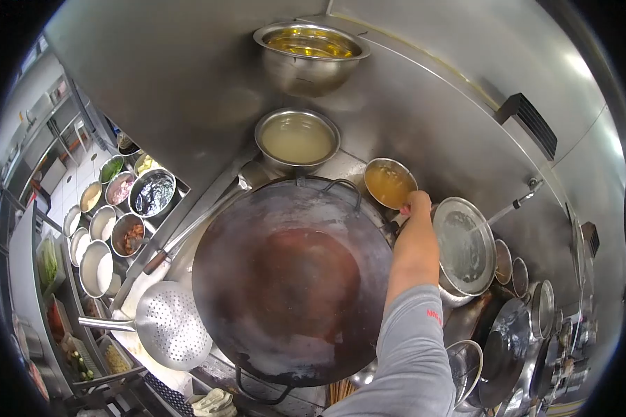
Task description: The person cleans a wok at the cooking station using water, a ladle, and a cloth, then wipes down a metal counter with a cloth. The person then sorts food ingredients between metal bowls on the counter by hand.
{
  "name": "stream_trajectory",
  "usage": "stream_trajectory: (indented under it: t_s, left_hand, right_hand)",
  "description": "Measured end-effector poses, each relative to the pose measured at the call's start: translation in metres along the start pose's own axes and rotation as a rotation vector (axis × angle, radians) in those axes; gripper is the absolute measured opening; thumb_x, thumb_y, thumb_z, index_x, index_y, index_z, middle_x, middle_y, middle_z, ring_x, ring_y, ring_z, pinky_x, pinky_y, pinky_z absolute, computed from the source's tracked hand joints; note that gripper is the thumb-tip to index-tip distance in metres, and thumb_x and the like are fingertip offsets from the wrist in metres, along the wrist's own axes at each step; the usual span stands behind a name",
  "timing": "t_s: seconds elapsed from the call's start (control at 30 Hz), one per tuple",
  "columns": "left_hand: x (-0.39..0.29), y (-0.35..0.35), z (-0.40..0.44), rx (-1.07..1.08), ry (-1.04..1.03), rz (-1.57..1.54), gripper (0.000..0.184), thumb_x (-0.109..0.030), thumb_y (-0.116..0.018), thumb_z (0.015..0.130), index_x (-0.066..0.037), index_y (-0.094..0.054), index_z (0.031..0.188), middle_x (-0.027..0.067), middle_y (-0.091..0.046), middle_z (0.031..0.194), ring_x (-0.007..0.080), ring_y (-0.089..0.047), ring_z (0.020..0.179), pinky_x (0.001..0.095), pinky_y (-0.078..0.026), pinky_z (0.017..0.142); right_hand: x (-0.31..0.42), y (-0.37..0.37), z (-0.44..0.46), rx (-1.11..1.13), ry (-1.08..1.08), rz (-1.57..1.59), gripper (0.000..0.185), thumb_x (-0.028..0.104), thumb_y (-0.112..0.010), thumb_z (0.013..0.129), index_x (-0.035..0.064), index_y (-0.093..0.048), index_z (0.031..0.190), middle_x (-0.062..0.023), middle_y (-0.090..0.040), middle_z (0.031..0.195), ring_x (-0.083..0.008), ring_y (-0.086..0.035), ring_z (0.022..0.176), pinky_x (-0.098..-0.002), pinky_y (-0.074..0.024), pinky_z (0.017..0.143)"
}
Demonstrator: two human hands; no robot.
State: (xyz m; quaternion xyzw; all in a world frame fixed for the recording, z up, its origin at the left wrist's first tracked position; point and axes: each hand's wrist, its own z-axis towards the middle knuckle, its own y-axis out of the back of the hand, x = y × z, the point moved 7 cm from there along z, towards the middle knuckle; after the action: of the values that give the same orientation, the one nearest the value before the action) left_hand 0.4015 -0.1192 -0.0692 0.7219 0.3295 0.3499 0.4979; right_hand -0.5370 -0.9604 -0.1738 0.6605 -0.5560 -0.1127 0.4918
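My right hand [416,202] reaches forward past the wok, fingers curled at the near right rim of a small metal bowl [388,182] of orange-brown liquid. It looks closed on that rim, though my fingertips are partly hidden. Below and left of my forearm sits a large dark wok [292,285] with a reddish-brown bottom; haze hangs over it. Just right of my wrist is a wide metal pot [464,247] of cloudy water under a faucet [511,207]. My left hand is out of view.
A perforated skimmer [172,325] lies left of the wok, near a long-handled ladle [202,221]. Behind stand a bowl of pale liquid [298,139] and a bowl of yellow oil [311,59]. Several ingredient tubs [104,224] fill the left side; dark pans [506,347] stand right.
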Motion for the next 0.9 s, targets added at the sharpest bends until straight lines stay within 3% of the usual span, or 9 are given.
stream_trajectory:
  t_s: [0.07, 0.23, 0.33, 0.5, 0.6, 0.7, 0.8, 0.9]
  left_hand:
    - [-0.003, 0.001, -0.002, -0.001, 0.008, 0.006, 0.031, -0.024, -0.068, 0.084, -0.001, -0.070, 0.104, 0.0187, -0.070, 0.100, 0.0322, -0.067, 0.092, 0.0392, -0.051, 0.084]
    - [0.001, 0.003, 0.009, -0.014, 0.023, -0.199, 0.040, -0.022, -0.073, 0.080, -0.002, -0.066, 0.114, 0.0185, -0.069, 0.104, 0.0280, -0.065, 0.095, 0.0377, -0.052, 0.084]
    - [0.072, -0.035, 0.064, -0.329, -0.092, -0.408, 0.037, -0.005, -0.060, 0.068, 0.005, -0.059, 0.104, 0.0151, -0.059, 0.085, 0.0250, -0.058, 0.073, 0.0359, -0.048, 0.070]
    - [0.043, -0.014, 0.071, -0.185, -0.012, -0.395, 0.034, -0.002, -0.055, 0.072, 0.005, -0.059, 0.105, 0.0127, -0.057, 0.082, 0.0211, -0.055, 0.072, 0.0330, -0.046, 0.068]
    - [0.025, -0.013, 0.072, -0.210, -0.105, -0.452, 0.036, -0.002, -0.055, 0.073, 0.005, -0.058, 0.108, 0.0118, -0.056, 0.084, 0.0204, -0.054, 0.072, 0.0325, -0.046, 0.068]
    - [0.015, -0.023, 0.074, -0.175, -0.166, -0.569, 0.038, -0.002, -0.055, 0.073, 0.004, -0.058, 0.110, 0.0118, -0.057, 0.087, 0.0207, -0.054, 0.074, 0.0329, -0.045, 0.070]
    - [-0.016, -0.006, 0.051, -0.141, -0.052, -0.438, 0.039, -0.002, -0.056, 0.074, 0.003, -0.058, 0.113, 0.0122, -0.058, 0.088, 0.0216, -0.054, 0.077, 0.0339, -0.045, 0.072]
    - [-0.027, -0.007, 0.049, -0.119, -0.114, -0.409, 0.040, -0.003, -0.056, 0.075, 0.001, -0.057, 0.115, 0.0122, -0.056, 0.086, 0.0224, -0.053, 0.078, 0.0353, -0.045, 0.074]
  right_hand:
    - [-0.002, -0.009, 0.010, 0.072, -0.049, -0.043, 0.010, 0.008, -0.067, 0.082, -0.0019, -0.068, 0.083, -0.0147, -0.069, 0.076, -0.0167, -0.064, 0.054, -0.0265, -0.0506, 0.043]
    - [0.029, 0.026, -0.051, -0.171, 0.350, 0.217, 0.014, 0.006, -0.059, 0.082, -0.0044, -0.067, 0.087, -0.0188, -0.069, 0.078, -0.0233, -0.067, 0.055, -0.0311, -0.0545, 0.050]
    - [0.073, 0.049, -0.095, -0.328, 0.508, 0.006, 0.020, 0.010, -0.058, 0.083, -0.0054, -0.068, 0.091, -0.0197, -0.070, 0.082, -0.0295, -0.069, 0.060, -0.0360, -0.0574, 0.057]
    - [0.104, 0.051, -0.131, -0.686, 0.811, -0.339, 0.021, 0.011, -0.058, 0.084, -0.0031, -0.068, 0.095, -0.0218, -0.070, 0.096, -0.0340, -0.070, 0.087, -0.0409, -0.0574, 0.076]
    - [0.102, 0.042, -0.144, -0.595, 0.818, -0.508, 0.017, 0.011, -0.059, 0.085, 0.0011, -0.069, 0.095, -0.0211, -0.069, 0.101, -0.0350, -0.067, 0.099, -0.0414, -0.0552, 0.084]
    - [0.107, 0.027, -0.153, -0.652, 0.902, -0.737, 0.018, 0.009, -0.055, 0.090, 0.0059, -0.072, 0.094, -0.0158, -0.070, 0.103, -0.0313, -0.068, 0.097, -0.0389, -0.0579, 0.079]
    - [0.112, 0.018, -0.167, -0.649, 0.993, -0.911, 0.019, 0.010, -0.053, 0.091, 0.0082, -0.072, 0.093, -0.0135, -0.070, 0.103, -0.0297, -0.068, 0.098, -0.0383, -0.0580, 0.079]
    - [0.113, 0.019, -0.181, -0.737, 1.117, -1.026, 0.017, 0.012, -0.055, 0.090, 0.0090, -0.072, 0.090, -0.0105, -0.070, 0.101, -0.0286, -0.069, 0.096, -0.0373, -0.0586, 0.077]
